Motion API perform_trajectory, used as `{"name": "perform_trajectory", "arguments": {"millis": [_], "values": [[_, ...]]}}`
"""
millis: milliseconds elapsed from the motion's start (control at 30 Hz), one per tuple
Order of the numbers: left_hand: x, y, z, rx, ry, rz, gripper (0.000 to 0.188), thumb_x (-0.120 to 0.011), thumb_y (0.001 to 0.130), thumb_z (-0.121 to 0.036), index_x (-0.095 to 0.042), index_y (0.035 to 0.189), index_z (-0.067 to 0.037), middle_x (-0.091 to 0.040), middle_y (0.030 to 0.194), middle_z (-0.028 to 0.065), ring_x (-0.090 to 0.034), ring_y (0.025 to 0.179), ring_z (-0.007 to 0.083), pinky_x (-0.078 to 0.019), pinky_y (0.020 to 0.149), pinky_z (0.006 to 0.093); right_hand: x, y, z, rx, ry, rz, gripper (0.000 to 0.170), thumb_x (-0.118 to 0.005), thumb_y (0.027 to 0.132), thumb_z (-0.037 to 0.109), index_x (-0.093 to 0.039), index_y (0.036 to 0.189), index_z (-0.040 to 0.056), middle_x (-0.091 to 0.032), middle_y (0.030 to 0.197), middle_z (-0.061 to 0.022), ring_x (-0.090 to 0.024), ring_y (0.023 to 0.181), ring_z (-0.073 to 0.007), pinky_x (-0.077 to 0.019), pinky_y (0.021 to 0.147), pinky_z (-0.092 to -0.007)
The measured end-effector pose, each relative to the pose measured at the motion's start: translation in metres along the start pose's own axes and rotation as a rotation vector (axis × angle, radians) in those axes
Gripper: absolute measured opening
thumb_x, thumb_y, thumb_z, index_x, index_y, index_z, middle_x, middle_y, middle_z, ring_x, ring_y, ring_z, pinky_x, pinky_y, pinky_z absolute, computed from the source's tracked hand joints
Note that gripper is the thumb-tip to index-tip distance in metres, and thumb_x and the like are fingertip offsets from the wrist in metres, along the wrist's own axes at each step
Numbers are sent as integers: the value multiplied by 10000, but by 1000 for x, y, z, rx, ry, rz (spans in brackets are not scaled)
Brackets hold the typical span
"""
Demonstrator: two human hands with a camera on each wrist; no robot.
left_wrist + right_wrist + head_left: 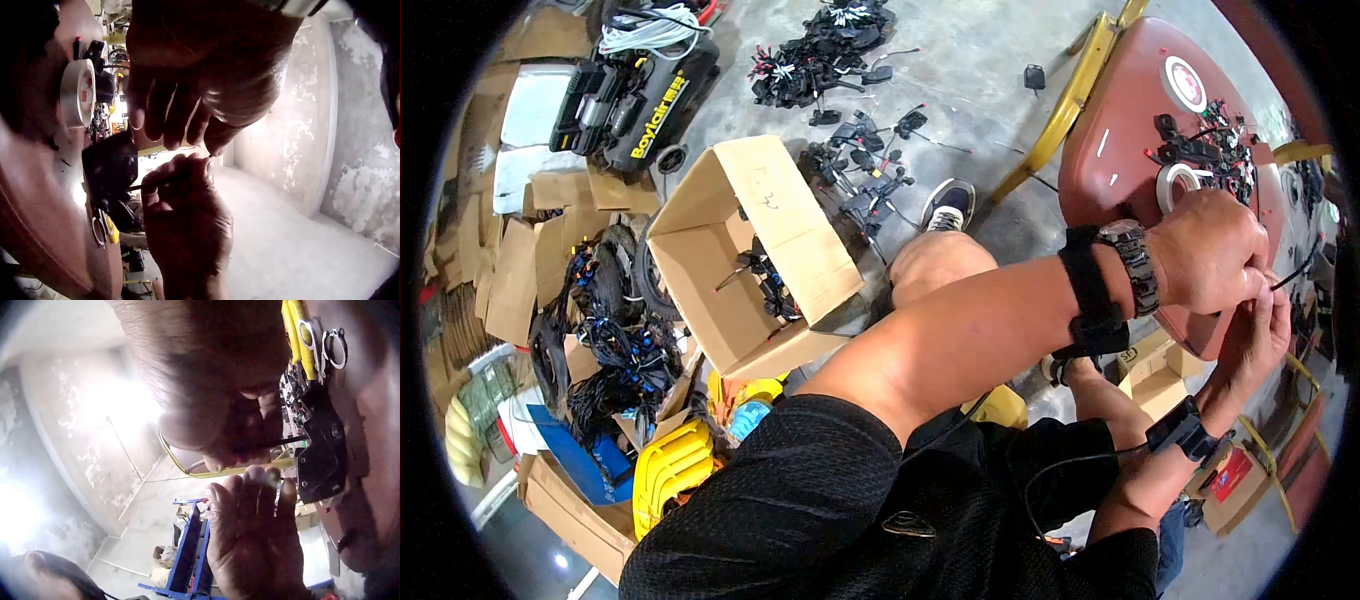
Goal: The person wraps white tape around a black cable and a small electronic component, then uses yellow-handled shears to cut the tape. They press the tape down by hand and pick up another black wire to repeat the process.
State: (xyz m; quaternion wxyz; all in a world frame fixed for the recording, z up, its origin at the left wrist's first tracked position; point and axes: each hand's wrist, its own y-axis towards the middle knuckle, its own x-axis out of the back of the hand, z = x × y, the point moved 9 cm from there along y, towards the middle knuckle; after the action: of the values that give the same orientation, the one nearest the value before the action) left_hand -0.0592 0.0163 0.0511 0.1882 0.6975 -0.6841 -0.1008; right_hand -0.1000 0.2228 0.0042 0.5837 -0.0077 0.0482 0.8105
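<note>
In the head view my left hand [1210, 255], with a watch at the wrist, meets my right hand [1260, 330] over the edge of a red-brown table [1105, 150]. Between thumb and fingertips, my right hand pinches a thin black cable [1300, 268]. The right wrist view shows this cable running to a flat black part [322, 450] with small holes. My left fingers are bent, thumb and index tip against the right fingertips at the cable. The cable's end is hidden there. The same black part [109, 162] appears beside the hands in the left wrist view.
Tape rolls [1185, 84] and tangled black cabled parts [1210, 150] lie on the table. Scissors [335, 348] and a yellow-handled tool [300, 337] lie near the black part. An open cardboard box [690, 260] stands by my leg. More black parts [865, 170] cover the floor.
</note>
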Motion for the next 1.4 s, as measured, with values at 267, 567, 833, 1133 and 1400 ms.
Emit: {"name": "perform_trajectory", "arguments": {"millis": [267, 567, 833, 1133, 1400], "values": [[2, 0, -1, -24, 34, -5, 222, -691, 753, -232, -731, 762, -14, -680, 743, 188, -686, 720, 341, -536, 708, 409, -10, -1, 5, 3, -10, 18, 192, -526, 1010, 135, -591, 1037, -44, -613, 1133, -117, -576, 1028, -168, -436, 948, -319], [4, -1, 2, -16, 24, -48, 216, -689, 758, -229, -728, 766, -17, -680, 749, 180, -682, 722, 337, -537, 704, 399, -9, -4, 16, 131, -101, -1, 57, -582, 959, 39, -611, 964, -10, -622, 1071, -102, -577, 985, -163, -446, 934, -321], [0, -5, 0, -156, 20, 15, 148, -660, 840, -136, -692, 869, 6, -675, 802, 130, -668, 709, 210, -526, 657, 314, -45, -1, 27, 163, -239, -67, 147, -715, 835, 12, -590, 767, 49, -591, 833, -2, -539, 750, -95, -435, 701, -236], [-26, -21, 12, 170, 50, 159, 131, -734, 802, -73, -698, 904, 1, -683, 789, 66, -629, 705, 119, -500, 651, 280, -61, -3, -15, -82, 471, -159, 131, -722, 866, 76, -597, 829, 61, -628, 788, -16, -577, 660, -80, -488, 607, -235], [-22, -29, 32, 282, -92, 96, 74, -704, 851, -49, -700, 874, 21, -680, 754, 12, -582, 686, 56, -474, 623, 231, -60, -8, -21, -207, 656, -48, 190, -556, 994, 196, -620, 989, 16, -634, 830, -46, -593, 713, -120, -503, 668, -251]]}}
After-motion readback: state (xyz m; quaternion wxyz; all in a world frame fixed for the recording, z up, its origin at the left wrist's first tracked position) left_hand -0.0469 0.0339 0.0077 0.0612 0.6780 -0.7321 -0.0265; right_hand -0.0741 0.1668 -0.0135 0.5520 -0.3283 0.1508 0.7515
